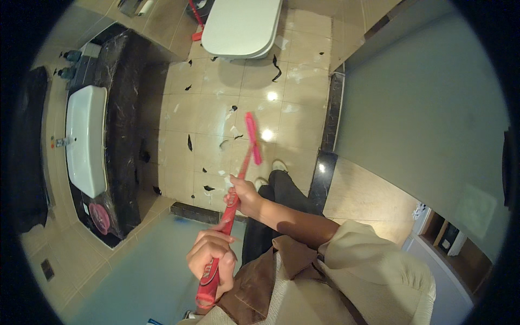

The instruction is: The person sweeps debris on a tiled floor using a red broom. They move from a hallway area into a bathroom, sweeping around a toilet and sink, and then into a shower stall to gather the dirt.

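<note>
Both my hands grip the red handle [230,213] of a broom, which slants down and away from me. Close to my body, my left hand [212,254] is wrapped around the upper end of the handle. Further down the shaft sits my right hand [243,195], also closed on it. The broom's bright pink head [252,138] is over the beige tiled floor [260,87], slightly blurred; whether it touches the tiles I cannot tell. Around it lie black scraps [189,142] and white paper bits [234,130]. A longer black strip [277,69] rests nearer the toilet.
A toilet with its white lid [243,26] down stands ahead, beside a red long-handled tool [197,34]. Along the left runs a dark stone counter [122,134] with a white washbasin [87,140] and pink bowl [100,219]. A dark threshold [333,113] and frosted panel [422,122] border the right.
</note>
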